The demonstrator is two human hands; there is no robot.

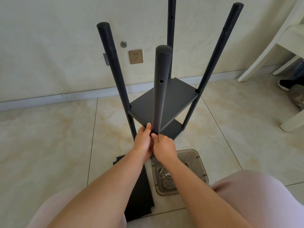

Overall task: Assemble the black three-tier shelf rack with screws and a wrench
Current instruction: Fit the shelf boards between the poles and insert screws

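Note:
The black rack stands upright on the tiled floor with several round poles rising from it. Its middle shelf board (pixel 166 99) sits between the poles, above a lower board (pixel 172 131). The nearest pole (pixel 161 89) meets the front corner of the middle board. My left hand (pixel 144 142) holds that corner, thumb up against the pole's left side. My right hand (pixel 163 148) pinches something small at the pole's base; what it holds is hidden by the fingers. A loose black shelf board (pixel 139 191) lies flat on the floor under my forearms.
A clear brownish plastic tray (pixel 195 163) with several screws and a small metal tool (pixel 161 170) sits on the floor by my right forearm. The wall with a gold socket (pixel 135 56) is behind the rack. A white chair (pixel 269 51) and shoes (pixel 294 91) stand at the right.

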